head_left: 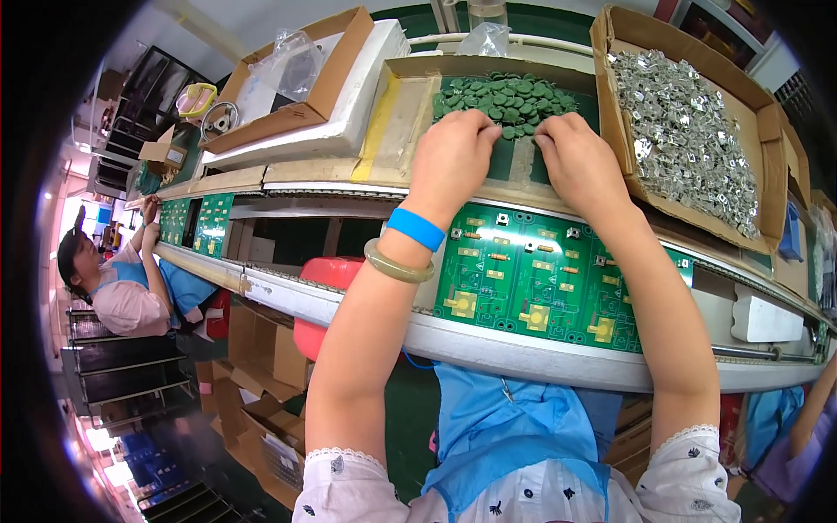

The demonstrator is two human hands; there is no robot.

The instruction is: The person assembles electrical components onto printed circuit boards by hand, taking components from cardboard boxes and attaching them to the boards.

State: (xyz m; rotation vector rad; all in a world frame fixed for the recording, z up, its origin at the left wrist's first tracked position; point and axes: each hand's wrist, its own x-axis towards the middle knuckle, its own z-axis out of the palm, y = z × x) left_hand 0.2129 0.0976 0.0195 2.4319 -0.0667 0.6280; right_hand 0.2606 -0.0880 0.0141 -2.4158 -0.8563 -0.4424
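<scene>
Both my hands reach over the conveyor to a shallow cardboard tray (410,113) holding a heap of small green disc-shaped components (506,94). My left hand (452,159), below a blue wristband and a bangle, is closed in a pinch at the heap's near left edge. Opposite it, my right hand (582,159) also has its fingers pinched, at the near right edge. Whatever sits between the fingertips is too small or hidden to name. Under my forearms lies a green circuit board panel (514,275) with a few resistors and small square switches on it; my right forearm covers part of it.
A cardboard box (619,131) of small metal clips (689,131) stands at the right. At the left, a carton with plastic bags (340,65) rests on white foam (370,96). Further left, a co-worker (131,288) handles other boards (214,225) on the conveyor rail (296,296).
</scene>
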